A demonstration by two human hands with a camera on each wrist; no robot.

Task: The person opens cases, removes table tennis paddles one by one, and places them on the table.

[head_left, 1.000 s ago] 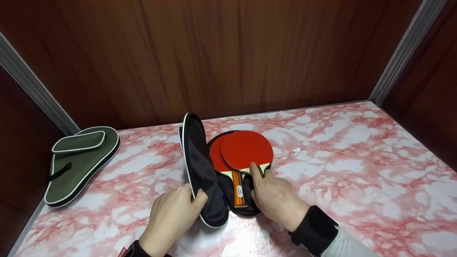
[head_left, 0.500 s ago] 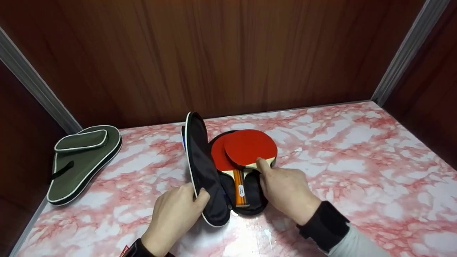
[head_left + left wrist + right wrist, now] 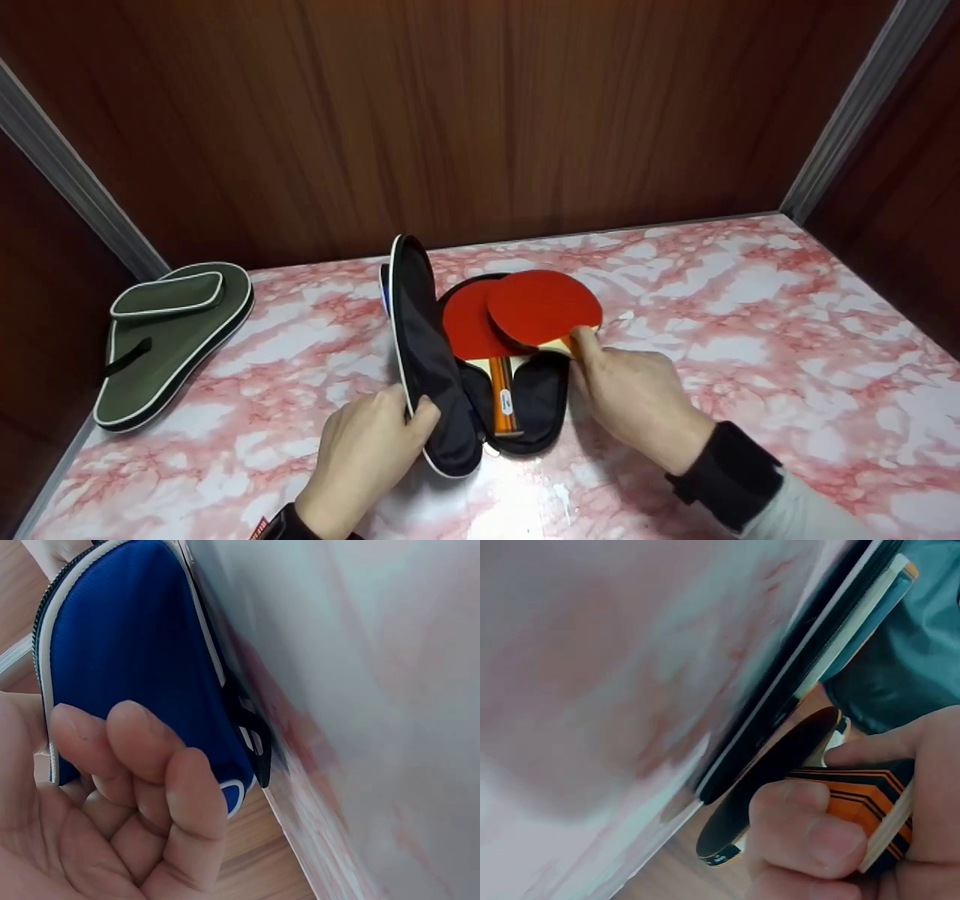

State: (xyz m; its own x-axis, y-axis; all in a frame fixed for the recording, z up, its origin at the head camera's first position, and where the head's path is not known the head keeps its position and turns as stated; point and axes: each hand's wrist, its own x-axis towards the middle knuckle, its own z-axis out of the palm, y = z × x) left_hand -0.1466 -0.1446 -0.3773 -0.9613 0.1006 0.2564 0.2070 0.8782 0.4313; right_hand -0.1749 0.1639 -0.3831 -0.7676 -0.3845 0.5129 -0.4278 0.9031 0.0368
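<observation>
In the head view my left hand (image 3: 367, 442) pinches the white-piped edge of the raised flap of a zippered paddle case (image 3: 429, 382). The flap stands nearly upright, its black lining facing right; the left wrist view shows the blue outside of the case (image 3: 135, 630). My right hand (image 3: 637, 401) grips a red table tennis paddle (image 3: 544, 307) by its handle, index finger at the blade's base. Another red paddle (image 3: 466, 322), with an orange striped handle, lies in the case's lower half, partly covered by the held one. The right wrist view shows the held handle's dark and orange stripes (image 3: 855, 799).
A green paddle case (image 3: 157, 356) with white piping and a small front pocket lies at the table's left. The red-and-white marbled table (image 3: 750, 360) is bounded by brown wood panels (image 3: 480, 120) at the back and sides.
My right hand has moved right with its paddle, sliding the blade partly off the other paddle and uncovering more of it. The left hand keeps the flap raised in about the same place.
</observation>
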